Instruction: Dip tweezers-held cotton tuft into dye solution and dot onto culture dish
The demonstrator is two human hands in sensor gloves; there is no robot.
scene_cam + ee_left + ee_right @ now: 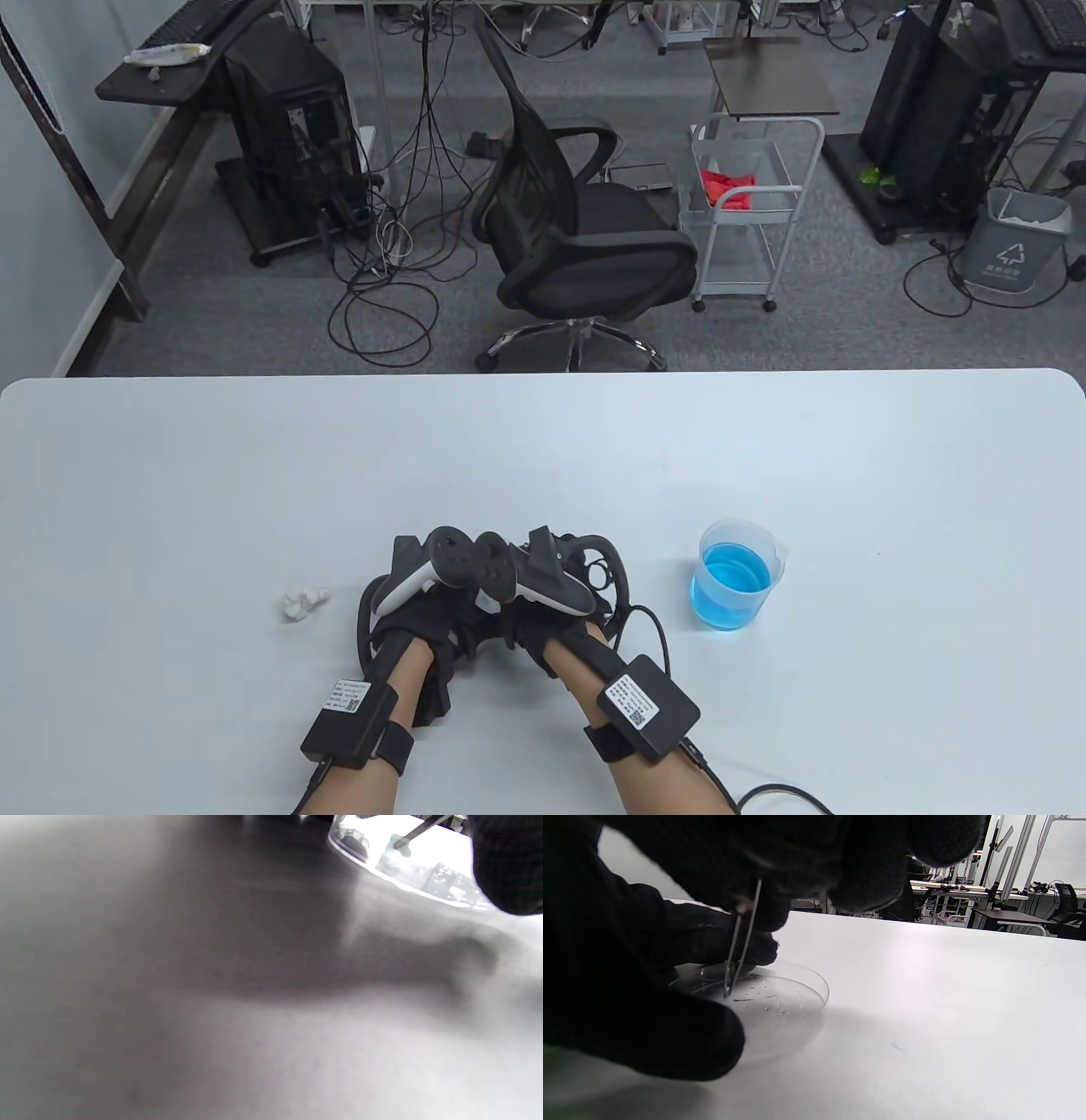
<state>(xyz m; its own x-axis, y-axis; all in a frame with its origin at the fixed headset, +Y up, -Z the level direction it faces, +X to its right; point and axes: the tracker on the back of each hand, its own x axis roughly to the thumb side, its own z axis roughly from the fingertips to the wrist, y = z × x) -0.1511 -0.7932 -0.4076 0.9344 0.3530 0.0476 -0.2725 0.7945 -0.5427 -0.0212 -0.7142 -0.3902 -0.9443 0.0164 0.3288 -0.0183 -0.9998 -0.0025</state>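
Observation:
My right hand (530, 628) grips metal tweezers (742, 938) that point down into the clear culture dish (789, 1005). The tips touch the dish floor, where small droplets and marks lie. In the left wrist view the tweezers (420, 830) hold a small pale blue tuft (401, 849) against the dish (428, 878). My left hand (437, 632) sits against the right hand, and its fingers (755, 950) touch the dish's rim. In the table view both hands hide the dish. A beaker of blue dye (735, 586) stands to the right of the hands.
A loose white cotton wad (303, 601) lies on the white table (254, 475) left of my hands. Beyond the far table edge are an office chair (577, 229), a white cart and cables on the floor.

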